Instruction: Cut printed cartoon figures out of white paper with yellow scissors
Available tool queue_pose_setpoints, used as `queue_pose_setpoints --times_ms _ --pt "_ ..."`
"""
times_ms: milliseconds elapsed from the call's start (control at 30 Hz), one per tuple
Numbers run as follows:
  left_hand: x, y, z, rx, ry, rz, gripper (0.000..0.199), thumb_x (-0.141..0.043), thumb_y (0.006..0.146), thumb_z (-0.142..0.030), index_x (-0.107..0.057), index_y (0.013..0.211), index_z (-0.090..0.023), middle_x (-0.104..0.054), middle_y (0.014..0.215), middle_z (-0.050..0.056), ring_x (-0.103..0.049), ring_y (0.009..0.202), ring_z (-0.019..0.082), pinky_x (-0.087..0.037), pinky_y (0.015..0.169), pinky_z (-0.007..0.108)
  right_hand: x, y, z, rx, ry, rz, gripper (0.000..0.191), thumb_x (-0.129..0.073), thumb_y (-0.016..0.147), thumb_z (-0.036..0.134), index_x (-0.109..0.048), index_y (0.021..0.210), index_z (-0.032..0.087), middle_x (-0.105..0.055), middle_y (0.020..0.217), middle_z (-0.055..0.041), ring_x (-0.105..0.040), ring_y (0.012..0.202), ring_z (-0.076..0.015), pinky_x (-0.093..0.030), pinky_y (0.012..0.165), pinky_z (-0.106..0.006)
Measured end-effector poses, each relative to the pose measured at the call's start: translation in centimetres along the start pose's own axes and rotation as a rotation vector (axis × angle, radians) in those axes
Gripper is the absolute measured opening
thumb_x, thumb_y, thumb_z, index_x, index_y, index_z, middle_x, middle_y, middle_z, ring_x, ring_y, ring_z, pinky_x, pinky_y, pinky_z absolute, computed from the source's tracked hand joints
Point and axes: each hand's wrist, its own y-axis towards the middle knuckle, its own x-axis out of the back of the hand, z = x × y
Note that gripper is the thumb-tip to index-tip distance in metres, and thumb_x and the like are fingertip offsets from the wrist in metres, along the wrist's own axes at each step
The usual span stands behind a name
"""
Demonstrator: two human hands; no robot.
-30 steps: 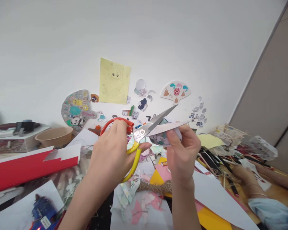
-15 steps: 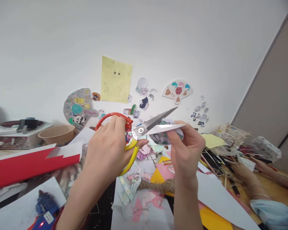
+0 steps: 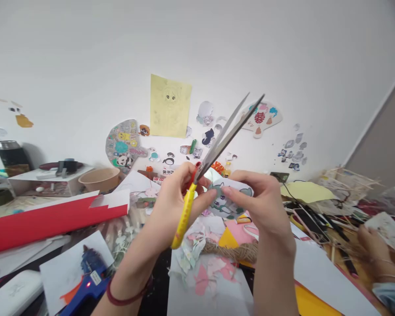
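My left hand point(image 3: 176, 197) is closed around a pair of scissors point(image 3: 213, 151) with one red and one yellow handle. Their blades point up and to the right, slightly apart. In my right hand point(image 3: 266, 202) is a paper cutout point(image 3: 228, 199) printed with a grey-green cartoon animal, pinched by thumb and fingers. My left thumb also presses on the cutout's left side. Below both hands lie torn pink and pale green paper scraps point(image 3: 207, 274) on a white sheet point(image 3: 184, 298), with a coil of brown twine point(image 3: 230, 251) behind.
At the lower left a blue glue gun point(image 3: 94, 283) with a lit red light rests on white paper. Red folded card point(image 3: 55, 221) and a tan bowl point(image 3: 100, 179) stand farther back. Another person's hand point(image 3: 375, 245) works at the right. Cutouts and a yellow drawing point(image 3: 170, 105) hang on the wall.
The scissors have swung from pointing right across the cutout to pointing upward, away from it. My left thumb has come onto the cutout, now showing its printed face. The view has shifted left.
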Motion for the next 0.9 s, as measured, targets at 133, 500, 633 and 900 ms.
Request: queue_pose_setpoints --times_ms 133,500,633,900 --pt "-1.4 0.1 0.7 -0.051 -0.113 -0.213 0.027 -0.074 0.080 -0.027 -0.049 0.084 -0.022 -0.055 0.080 -0.003 -0.055 0.073 0.012 -0.047 0.069 0.027 -0.2 0.3 -0.6 -0.124 0.127 -0.021 0.024 -0.086 0.069 0.024 -0.077 0.092 0.023 -0.073 0.082 -0.0002 -0.065 0.072 -0.0133 -0.053 0.063 -0.024" --pt "-0.6 0.9 0.7 0.079 -0.131 -0.082 0.032 -0.075 0.076 -0.028 -0.045 0.082 -0.023 -0.057 0.080 -0.002 -0.057 0.073 0.013 -0.046 0.066 0.028 1.3 0.5 -1.5 -0.228 0.180 0.160 0.016 -0.088 0.064 0.021 -0.074 0.071 0.018 -0.067 0.067 0.0010 -0.057 0.062 -0.0124 -0.047 0.055 -0.025" --pt "-1.4 1.0 0.9 0.070 -0.142 -0.126 0.031 -0.074 0.076 -0.028 -0.044 0.082 -0.024 -0.056 0.078 -0.003 -0.055 0.072 0.013 -0.048 0.068 0.028 0.4 0.8 -1.3 -0.133 0.185 0.028 0.015 -0.085 0.070 0.028 -0.073 0.073 0.019 -0.069 0.071 -0.0001 -0.060 0.065 -0.0134 -0.050 0.059 -0.026" --pt "4.5 1.6 1.5 -0.022 0.585 0.052 0.030 -0.058 0.082 -0.048 -0.048 0.094 -0.022 -0.051 0.077 0.000 -0.047 0.063 0.016 -0.041 0.056 0.030 3.2 -0.1 -0.5 -0.043 -0.017 -0.113 0.023 -0.079 0.079 0.035 -0.065 0.067 0.020 -0.057 0.061 0.0024 -0.049 0.055 -0.0103 -0.040 0.048 -0.025"
